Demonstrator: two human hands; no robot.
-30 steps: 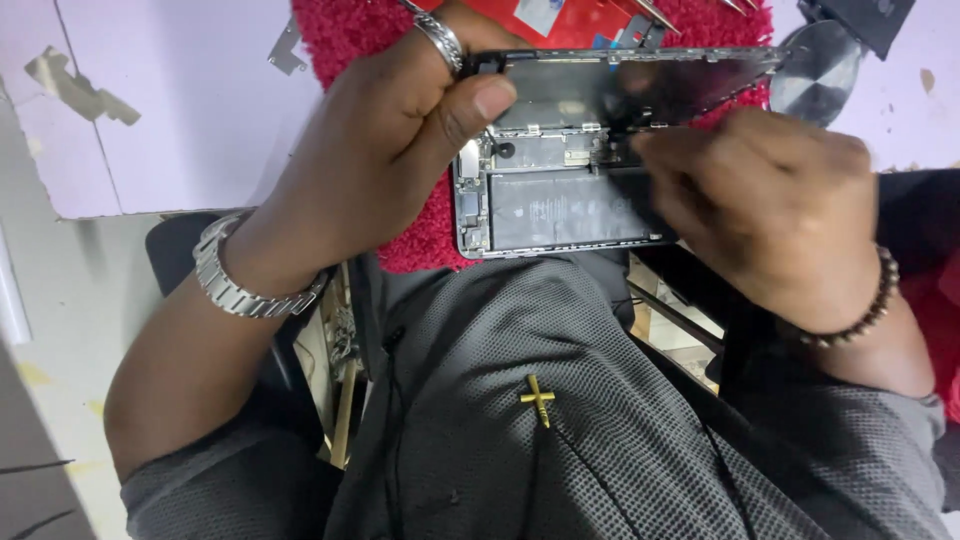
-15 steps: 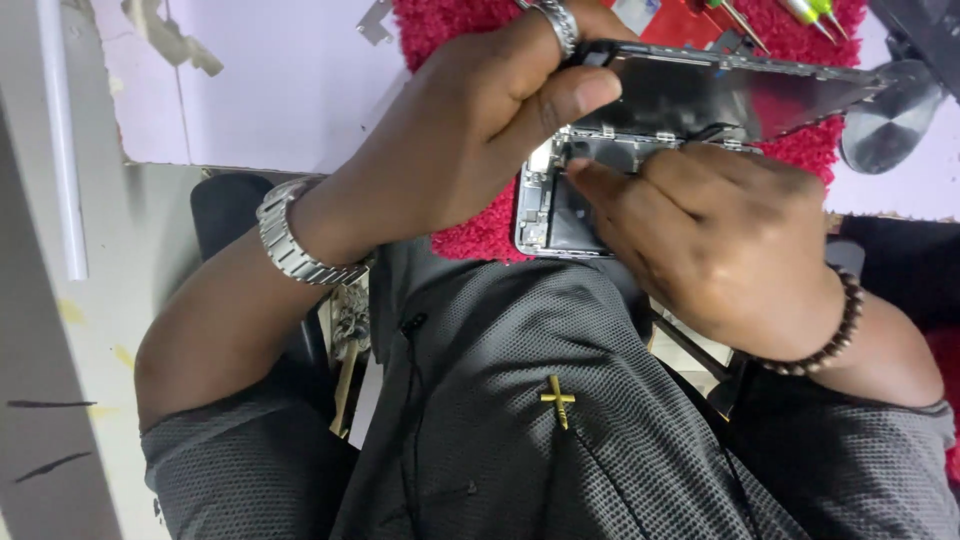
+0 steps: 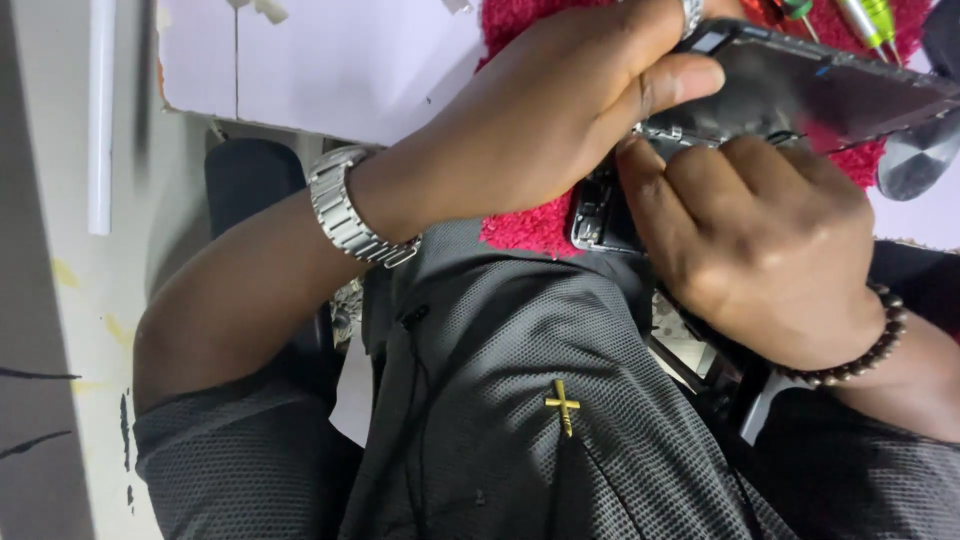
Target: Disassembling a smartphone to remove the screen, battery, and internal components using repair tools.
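- Surface [image 3: 330,70], pale, carries a red towel [image 3: 525,225] at its near edge.
- Phone body [image 3: 600,215], opened, lies on that towel, mostly hidden under your hands.
- Screen panel [image 3: 830,90] tilts up off the body; your left hand [image 3: 560,120] grasps its corner, thumb pressed on the glass.
- Your right hand [image 3: 770,250] is clenched over the phone's insides; you hide whatever it pinches.
- Screwdrivers [image 3: 865,15] lie just beyond the panel.

The right hand [image 3: 765,240] hides most of the opened phone [image 3: 600,215], and the top edge crops the screwdrivers [image 3: 860,15].
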